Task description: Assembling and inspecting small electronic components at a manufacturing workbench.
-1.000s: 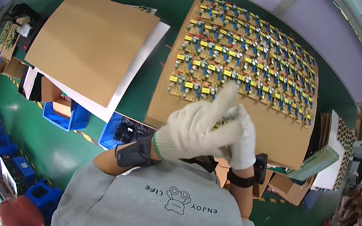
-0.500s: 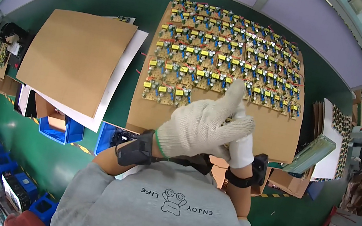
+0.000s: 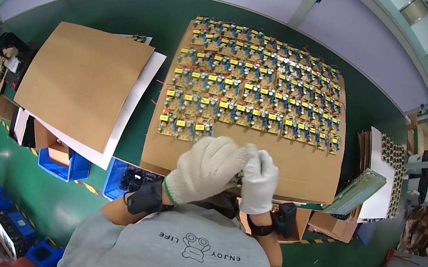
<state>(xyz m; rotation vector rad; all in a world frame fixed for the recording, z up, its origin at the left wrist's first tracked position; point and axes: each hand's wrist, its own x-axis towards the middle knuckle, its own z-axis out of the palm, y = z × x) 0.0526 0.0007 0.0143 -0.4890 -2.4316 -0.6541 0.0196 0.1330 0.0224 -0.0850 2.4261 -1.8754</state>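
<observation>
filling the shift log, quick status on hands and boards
Left hand, right hand: close together, small part mostly hidden between. Circuit boards: rows on cardboard sheet. Hands partly block sheet.

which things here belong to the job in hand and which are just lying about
Likely the job: left hand, right hand, small part between them (mostly hidden), circuit boards, cardboard under the boards.

Apparently just lying about: brown sheet at left, blue bins, greenish panels at right.
</observation>
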